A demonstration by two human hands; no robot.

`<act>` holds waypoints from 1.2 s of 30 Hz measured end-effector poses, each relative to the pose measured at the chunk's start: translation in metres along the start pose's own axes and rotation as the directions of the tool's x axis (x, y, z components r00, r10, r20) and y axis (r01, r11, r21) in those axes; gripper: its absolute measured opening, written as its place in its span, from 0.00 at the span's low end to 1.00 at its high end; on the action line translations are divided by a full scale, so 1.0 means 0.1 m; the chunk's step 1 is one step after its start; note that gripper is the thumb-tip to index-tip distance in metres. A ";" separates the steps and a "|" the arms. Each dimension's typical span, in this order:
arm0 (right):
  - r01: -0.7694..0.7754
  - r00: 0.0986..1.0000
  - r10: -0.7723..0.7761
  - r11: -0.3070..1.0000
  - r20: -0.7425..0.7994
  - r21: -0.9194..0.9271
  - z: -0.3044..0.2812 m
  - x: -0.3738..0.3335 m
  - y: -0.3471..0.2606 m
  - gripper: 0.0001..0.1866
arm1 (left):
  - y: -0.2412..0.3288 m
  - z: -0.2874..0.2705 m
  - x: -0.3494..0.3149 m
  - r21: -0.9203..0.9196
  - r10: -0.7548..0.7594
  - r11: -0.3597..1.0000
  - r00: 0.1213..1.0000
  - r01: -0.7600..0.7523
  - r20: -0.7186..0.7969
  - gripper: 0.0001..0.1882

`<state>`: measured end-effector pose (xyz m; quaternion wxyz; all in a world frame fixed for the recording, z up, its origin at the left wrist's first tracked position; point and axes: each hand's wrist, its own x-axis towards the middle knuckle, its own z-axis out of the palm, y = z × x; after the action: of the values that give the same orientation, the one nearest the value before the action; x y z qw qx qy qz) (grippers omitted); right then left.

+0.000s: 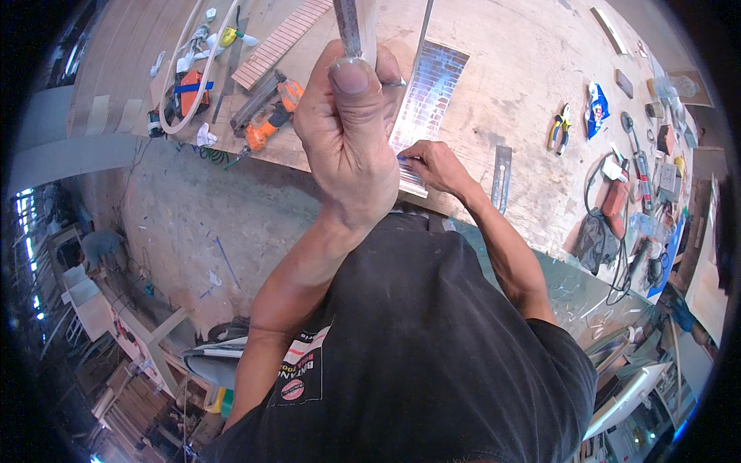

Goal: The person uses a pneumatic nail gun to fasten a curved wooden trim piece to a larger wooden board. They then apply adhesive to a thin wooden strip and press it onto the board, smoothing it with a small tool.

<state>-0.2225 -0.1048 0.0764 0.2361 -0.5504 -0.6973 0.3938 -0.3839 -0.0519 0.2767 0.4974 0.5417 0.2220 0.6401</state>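
Observation:
Raised close to the view, my left hand [347, 139] is closed, its thumb pressed on a long narrow strip [349, 29] with a worn, metal-like edge. The strip runs up out of the picture, and a pale face shows along its right side. Below and to the right, my right hand [441, 167] rests at the near end of a shiny panel [434, 85] with a brick-like grid. Its fingers are curled together at the panel's surface; what they pinch, if anything, is too small to tell. A thin straight rod [424, 35] stretches away from the panel's left edge.
On the wooden table, an orange power tool [270, 127] and a ribbed wooden strip [282, 42] lie left. Pliers [559, 129], a blue packet [596, 112] and a slotted metal plate [502, 179] lie right. A corded red tool [615, 207] sits among clutter farther right.

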 end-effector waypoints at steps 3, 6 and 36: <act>-0.074 0.995 0.059 0.972 0.077 0.222 -0.07 0.00 -0.05 0.13 | 0.02 0.01 0.01 0.015 0.006 1.000 1.000 -0.006 -0.004 0.23; -0.063 0.994 0.081 0.973 -0.072 0.222 -0.26 0.00 0.06 0.12 | 0.05 0.02 0.02 0.025 -0.019 0.999 0.999 0.020 -0.028 0.23; -0.118 0.711 -0.472 0.652 -0.522 -0.749 -0.86 0.65 0.81 0.21 | -0.04 0.20 0.37 0.155 -0.098 0.984 0.994 0.089 0.054 0.28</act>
<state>-0.1282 -0.0112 0.0536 0.2708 -0.6231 -0.7114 -0.1798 -0.3607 -0.0232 0.2972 0.4906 0.5866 0.2802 0.5802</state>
